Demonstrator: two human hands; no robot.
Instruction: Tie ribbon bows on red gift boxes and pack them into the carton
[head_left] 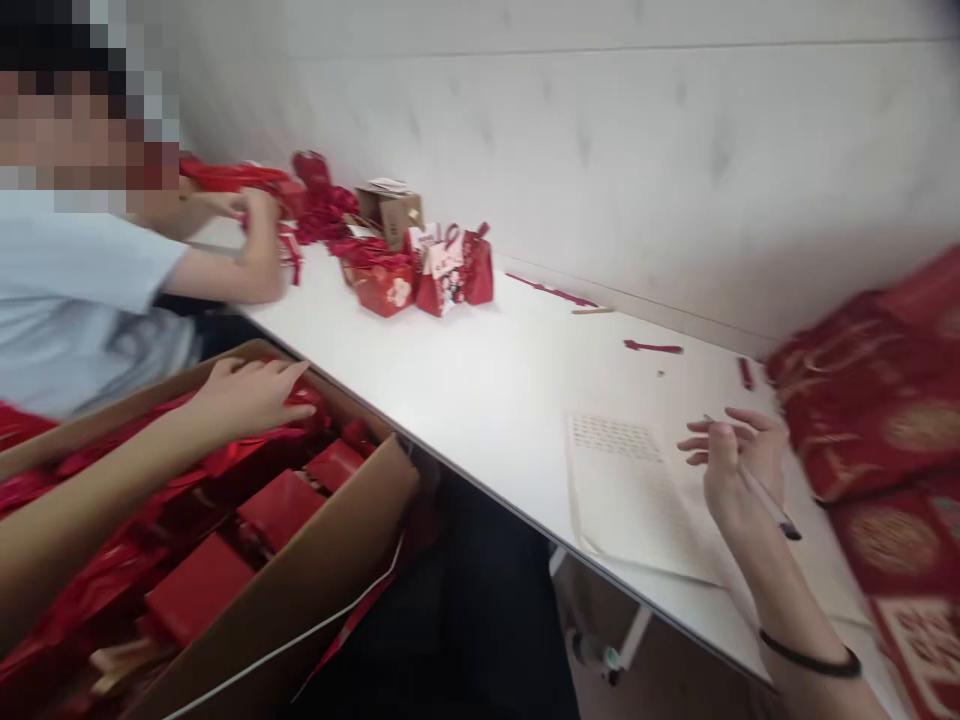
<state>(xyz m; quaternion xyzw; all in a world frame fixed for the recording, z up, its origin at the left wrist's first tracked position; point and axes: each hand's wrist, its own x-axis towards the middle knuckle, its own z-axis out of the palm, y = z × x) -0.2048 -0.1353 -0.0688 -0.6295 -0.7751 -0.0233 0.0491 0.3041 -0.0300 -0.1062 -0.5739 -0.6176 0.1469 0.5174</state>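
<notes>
My left hand (251,397) reaches over a cardboard box (300,560) at the lower left, its fingers apart and nothing visible in them. Small red gift boxes (201,590) and red bags fill the carton under that arm. On the right, my right hand (739,465) holds a pen (765,505) between its fingers, raised above the white table. An open notebook (645,510) lies just left of this hand, with lines of handwriting on its upper part. The writing is too blurred to read.
A person in a light shirt (90,270) sits at the left, arms on the table (457,400). Red gift bags (450,275) and a small brown box (394,215) stand along the wall. Large red bags (847,400) are at the right. Red ribbon pieces (654,347) lie near the back.
</notes>
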